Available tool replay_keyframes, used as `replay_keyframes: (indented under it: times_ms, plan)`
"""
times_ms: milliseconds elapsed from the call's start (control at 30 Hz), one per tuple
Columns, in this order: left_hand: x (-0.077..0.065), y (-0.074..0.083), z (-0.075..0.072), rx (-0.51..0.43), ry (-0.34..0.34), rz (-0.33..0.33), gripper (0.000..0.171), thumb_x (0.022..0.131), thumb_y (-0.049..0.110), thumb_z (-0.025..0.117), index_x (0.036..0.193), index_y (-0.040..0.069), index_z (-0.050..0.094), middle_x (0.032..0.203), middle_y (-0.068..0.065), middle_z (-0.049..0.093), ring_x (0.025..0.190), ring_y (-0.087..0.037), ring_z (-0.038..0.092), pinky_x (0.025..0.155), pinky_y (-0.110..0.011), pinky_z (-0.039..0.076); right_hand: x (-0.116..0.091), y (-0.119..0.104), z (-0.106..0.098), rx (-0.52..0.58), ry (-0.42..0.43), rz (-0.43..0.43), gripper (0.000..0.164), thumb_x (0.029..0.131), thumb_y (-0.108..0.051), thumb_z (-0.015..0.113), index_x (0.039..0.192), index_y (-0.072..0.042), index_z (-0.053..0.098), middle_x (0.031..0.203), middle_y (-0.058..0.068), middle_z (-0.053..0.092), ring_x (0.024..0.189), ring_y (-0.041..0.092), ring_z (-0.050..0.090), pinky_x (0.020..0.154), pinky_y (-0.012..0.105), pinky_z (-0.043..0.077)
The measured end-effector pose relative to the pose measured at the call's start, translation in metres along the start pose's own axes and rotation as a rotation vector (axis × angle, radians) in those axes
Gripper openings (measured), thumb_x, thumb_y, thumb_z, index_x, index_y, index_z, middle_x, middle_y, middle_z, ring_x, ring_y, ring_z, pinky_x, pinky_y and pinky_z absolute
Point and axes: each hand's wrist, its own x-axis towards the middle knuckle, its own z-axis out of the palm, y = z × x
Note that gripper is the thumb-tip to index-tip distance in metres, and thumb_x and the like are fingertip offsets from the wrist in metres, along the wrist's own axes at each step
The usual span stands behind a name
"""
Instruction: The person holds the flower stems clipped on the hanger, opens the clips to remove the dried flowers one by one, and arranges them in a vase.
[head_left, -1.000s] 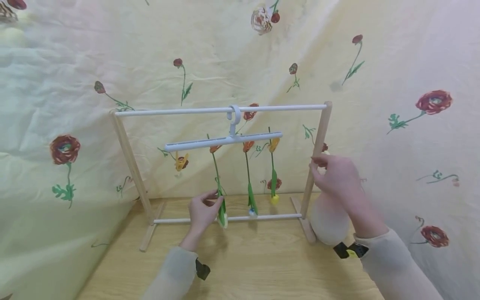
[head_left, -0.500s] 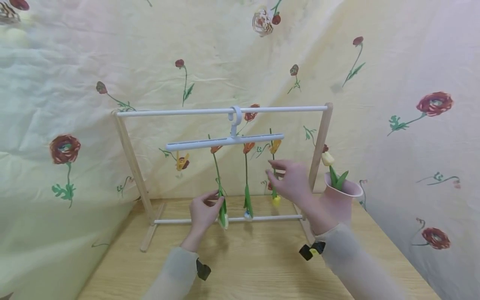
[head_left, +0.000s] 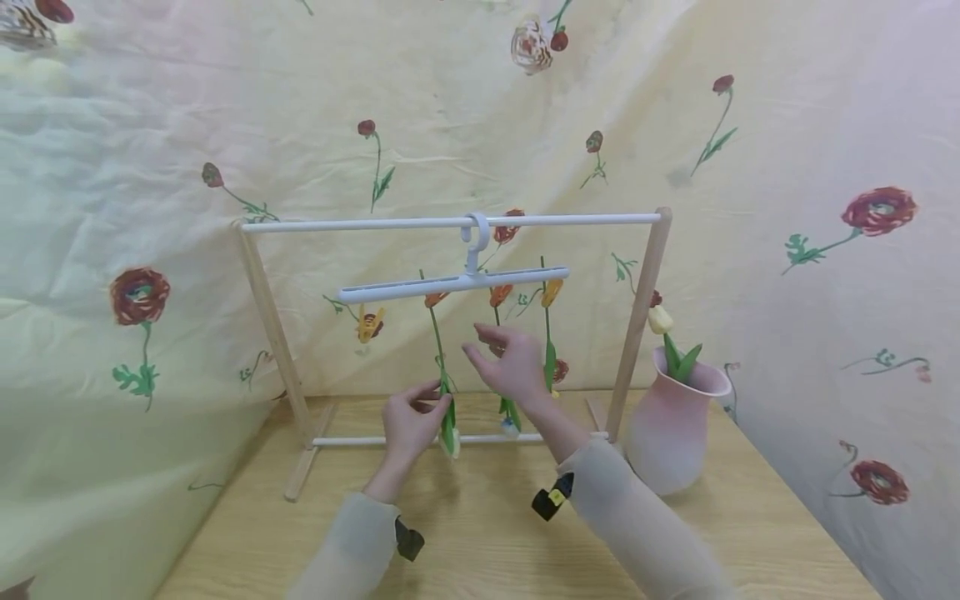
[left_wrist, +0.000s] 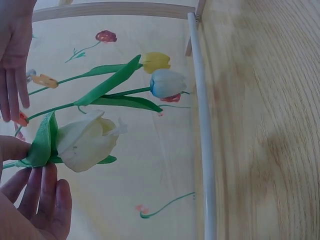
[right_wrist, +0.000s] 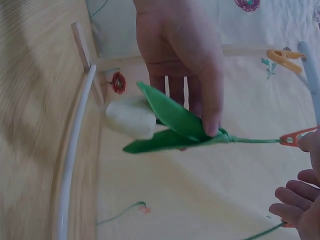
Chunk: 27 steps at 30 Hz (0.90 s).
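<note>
An artificial white tulip (head_left: 450,442) hangs head down from an orange clip (head_left: 435,298) on the white hanger (head_left: 450,286). My left hand (head_left: 409,427) pinches it at the stem and leaves (left_wrist: 44,140), just behind the bloom. My right hand (head_left: 516,365) is raised beneath the hanger, fingers parted and holding nothing. In the right wrist view, its thumb (right_wrist: 306,143) overlaps the orange clip; touching cannot be told. A blue-and-white tulip (left_wrist: 167,83) and a yellow tulip (left_wrist: 156,62) also hang inverted, partly behind my right hand and arm in the head view.
A wooden rack (head_left: 641,308) with a white top rod (head_left: 360,224) and bottom rod (head_left: 348,442) carries the hanger. One yellow clip (head_left: 367,323) holds no flower. At right, a pink-and-white vase (head_left: 667,442) holds a cream tulip (head_left: 660,320). Floral cloth (head_left: 810,358) surrounds the table.
My right hand has moved left from beside the rack's right post, past the yellow tulip, toward the white one. The vase has come fully into sight. My left hand stays on the white tulip.
</note>
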Motion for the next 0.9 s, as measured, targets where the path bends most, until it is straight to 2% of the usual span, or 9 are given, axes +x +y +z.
replay_keyframes:
  times_ms: [67, 100, 133, 167, 233, 300, 400, 700, 900]
  plan:
    - [0.0, 0.0, 0.0, 0.0, 0.002, 0.007, 0.026, 0.09, 0.01, 0.083, 0.115, 0.005, 0.081, 0.098, -0.015, 0.081, 0.074, -0.017, 0.074, 0.063, -0.02, 0.061, 0.002, -0.003, 0.009, 0.002, -0.002, 0.041, 0.045, 0.097, -0.032, 0.079, 0.134, -0.008, 0.073, 0.134, 0.014, 0.075, 0.089, 0.031, 0.08, 0.073, 0.028, 0.066]
    - [0.0, -0.001, 0.0, 0.001, 0.002, 0.009, 0.026, 0.09, 0.01, 0.083, 0.115, 0.005, 0.081, 0.098, -0.015, 0.081, 0.074, -0.017, 0.074, 0.063, -0.02, 0.061, 0.003, -0.005, 0.013, -0.003, 0.001, 0.057, 0.046, 0.097, -0.034, 0.079, 0.136, -0.009, 0.072, 0.136, 0.012, 0.074, 0.078, 0.033, 0.077, 0.063, 0.025, 0.061]
    - [0.0, -0.001, 0.0, 0.001, 0.002, 0.008, 0.026, 0.09, 0.01, 0.083, 0.115, 0.005, 0.081, 0.098, -0.015, 0.081, 0.074, -0.017, 0.074, 0.063, -0.019, 0.06, 0.004, -0.007, 0.016, -0.015, 0.009, 0.067, 0.048, 0.097, -0.037, 0.078, 0.137, -0.011, 0.072, 0.139, 0.01, 0.073, 0.08, 0.034, 0.077, 0.06, 0.022, 0.057]
    - [0.0, -0.001, 0.0, 0.002, 0.001, 0.013, 0.026, 0.09, 0.01, 0.083, 0.115, 0.005, 0.081, 0.098, -0.015, 0.082, 0.074, -0.017, 0.074, 0.063, -0.018, 0.06, 0.006, -0.008, 0.019, -0.026, 0.018, 0.072, 0.049, 0.097, -0.038, 0.078, 0.138, -0.012, 0.071, 0.14, 0.009, 0.072, 0.068, 0.035, 0.071, 0.053, 0.023, 0.051]
    - [0.0, -0.002, -0.001, 0.001, -0.003, 0.02, 0.025, 0.09, 0.009, 0.083, 0.115, 0.005, 0.081, 0.098, -0.015, 0.082, 0.074, -0.018, 0.075, 0.063, -0.018, 0.059, 0.01, -0.011, 0.025, -0.011, 0.042, 0.075, 0.05, 0.097, -0.037, 0.079, 0.139, -0.012, 0.07, 0.142, 0.008, 0.07, 0.078, 0.036, 0.075, 0.06, 0.025, 0.057]
    - [0.001, -0.002, -0.001, -0.001, -0.004, 0.024, 0.025, 0.09, 0.01, 0.083, 0.115, 0.005, 0.081, 0.098, -0.015, 0.082, 0.074, -0.019, 0.075, 0.062, -0.017, 0.058, 0.014, -0.014, 0.03, 0.039, 0.062, 0.079, 0.051, 0.096, -0.033, 0.081, 0.139, -0.01, 0.07, 0.143, 0.008, 0.069, 0.107, 0.03, 0.078, 0.085, 0.03, 0.065]
    - [0.001, -0.003, -0.001, -0.003, -0.003, 0.028, 0.025, 0.091, 0.011, 0.082, 0.115, 0.005, 0.081, 0.098, -0.015, 0.082, 0.074, -0.02, 0.076, 0.062, -0.017, 0.058, 0.02, -0.018, 0.036, 0.132, 0.088, 0.1, 0.049, 0.095, -0.028, 0.082, 0.138, -0.008, 0.07, 0.142, 0.01, 0.071, 0.131, 0.028, 0.069, 0.108, 0.04, 0.059]
    - [0.001, -0.004, 0.001, 0.03, 0.006, 0.034, 0.025, 0.09, 0.011, 0.083, 0.114, 0.006, 0.082, 0.096, -0.014, 0.082, 0.073, -0.02, 0.077, 0.064, -0.02, 0.061, 0.033, -0.028, 0.048, 0.268, 0.149, 0.151, 0.042, 0.092, -0.025, 0.085, 0.127, -0.004, 0.075, 0.126, 0.015, 0.078, 0.118, 0.031, 0.075, 0.1, 0.037, 0.063]
    - [0.001, -0.003, 0.002, 0.034, 0.002, 0.028, 0.026, 0.089, 0.01, 0.083, 0.114, 0.005, 0.082, 0.095, -0.014, 0.082, 0.072, -0.018, 0.076, 0.064, -0.023, 0.062, 0.04, -0.03, 0.051, 0.295, 0.215, 0.158, 0.038, 0.089, -0.023, 0.089, 0.119, -0.002, 0.079, 0.115, 0.017, 0.081, 0.106, 0.03, 0.079, 0.089, 0.031, 0.066]
